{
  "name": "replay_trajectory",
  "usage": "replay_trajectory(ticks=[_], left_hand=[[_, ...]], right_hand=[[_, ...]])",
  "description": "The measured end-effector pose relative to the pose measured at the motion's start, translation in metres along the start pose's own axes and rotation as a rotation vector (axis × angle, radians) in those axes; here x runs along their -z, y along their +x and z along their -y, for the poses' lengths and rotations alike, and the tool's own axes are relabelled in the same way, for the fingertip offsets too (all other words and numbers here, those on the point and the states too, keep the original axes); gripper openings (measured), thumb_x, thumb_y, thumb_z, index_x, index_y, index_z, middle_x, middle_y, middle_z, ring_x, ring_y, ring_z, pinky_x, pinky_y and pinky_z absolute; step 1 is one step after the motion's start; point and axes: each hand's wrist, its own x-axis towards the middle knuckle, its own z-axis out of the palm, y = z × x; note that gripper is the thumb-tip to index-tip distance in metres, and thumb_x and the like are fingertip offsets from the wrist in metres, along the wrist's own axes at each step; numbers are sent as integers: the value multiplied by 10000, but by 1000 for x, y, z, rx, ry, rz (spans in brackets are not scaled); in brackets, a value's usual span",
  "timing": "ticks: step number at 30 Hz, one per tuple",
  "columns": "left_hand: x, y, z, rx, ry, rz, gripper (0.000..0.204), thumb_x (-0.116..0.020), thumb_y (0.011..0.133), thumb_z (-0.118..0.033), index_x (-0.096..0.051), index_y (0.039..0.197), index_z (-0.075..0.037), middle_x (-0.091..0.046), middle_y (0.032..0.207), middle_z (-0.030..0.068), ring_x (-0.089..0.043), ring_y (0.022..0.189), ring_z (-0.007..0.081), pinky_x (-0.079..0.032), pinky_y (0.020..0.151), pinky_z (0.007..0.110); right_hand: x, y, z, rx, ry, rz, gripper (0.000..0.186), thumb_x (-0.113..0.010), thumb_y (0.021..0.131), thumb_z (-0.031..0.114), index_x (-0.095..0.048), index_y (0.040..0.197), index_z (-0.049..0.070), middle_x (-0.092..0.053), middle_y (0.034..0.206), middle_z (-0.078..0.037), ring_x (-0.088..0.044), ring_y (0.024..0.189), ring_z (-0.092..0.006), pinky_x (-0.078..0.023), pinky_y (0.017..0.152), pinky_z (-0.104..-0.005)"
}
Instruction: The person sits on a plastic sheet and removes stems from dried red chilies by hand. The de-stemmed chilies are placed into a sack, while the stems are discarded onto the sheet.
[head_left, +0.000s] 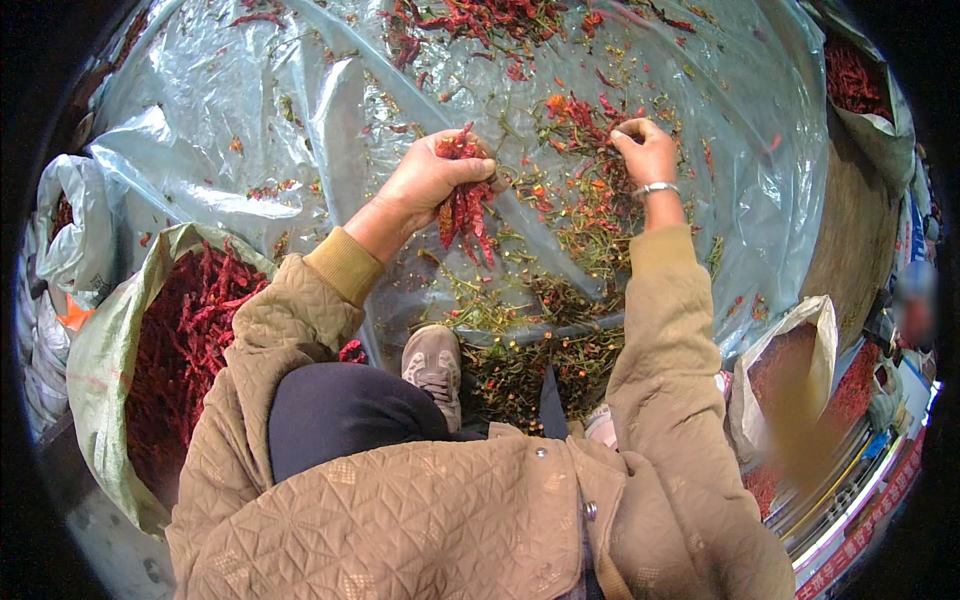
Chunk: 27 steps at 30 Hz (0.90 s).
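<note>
My left hand (438,178) grips a bunch of dried red chillies (466,215) that hang down from between the fingers and thumb, above the clear plastic sheet (250,130). To its right, my right hand (645,150), with a band on the wrist, is closed in a pinch just over a loose pile of red chillies and green stalks (580,120); what is between its fingertips, if anything, is too small to make out. More stems and chilli scraps (590,220) lie scattered on the plastic below both hands.
An open sack of red chillies (180,350) stands at my left, with white bags (70,220) behind it. At right are another chilli sack (860,80), a pale open bag (745,400) and bare brown flooring (850,240). A heap of stems (530,380) lies beside my shoe (430,375).
</note>
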Motion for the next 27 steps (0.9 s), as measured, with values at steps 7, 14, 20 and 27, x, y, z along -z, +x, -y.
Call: replay_trajectory(ticks=[7,14,20,27], left_hand=[[-8,9,7,19,13,7,122,-613,745,-16,-541,844,-23,-569,706,43,-575,589,144,-490,534,261],[-10,11,3,31,-30,-72,127,-618,744,-14,-562,858,-5,-564,698,38,-556,572,135,-486,503,267],[-35,18,-6,93,-104,49,124,-638,742,-42,-585,849,-9,-588,723,34,-567,611,119,-482,536,256],[4,24,-11,-35,-7,-59,184,-635,755,-111,-547,898,-35,-563,728,29,-565,585,129,-483,520,254]], right_hand=[[-21,4,2,166,-249,-85,146,-661,655,148,-619,758,52,-606,772,-120,-589,756,-255,-467,704,-345],[4,-23,43,-12,266,19,162,-630,745,162,-592,830,30,-629,763,-87,-596,678,-167,-467,621,-276],[-10,-76,98,167,313,258,136,-608,758,117,-569,853,28,-608,743,-83,-584,671,-145,-460,598,-276],[2,-33,42,105,122,394,137,-606,725,149,-628,791,31,-625,729,-96,-599,661,-171,-470,622,-295]])
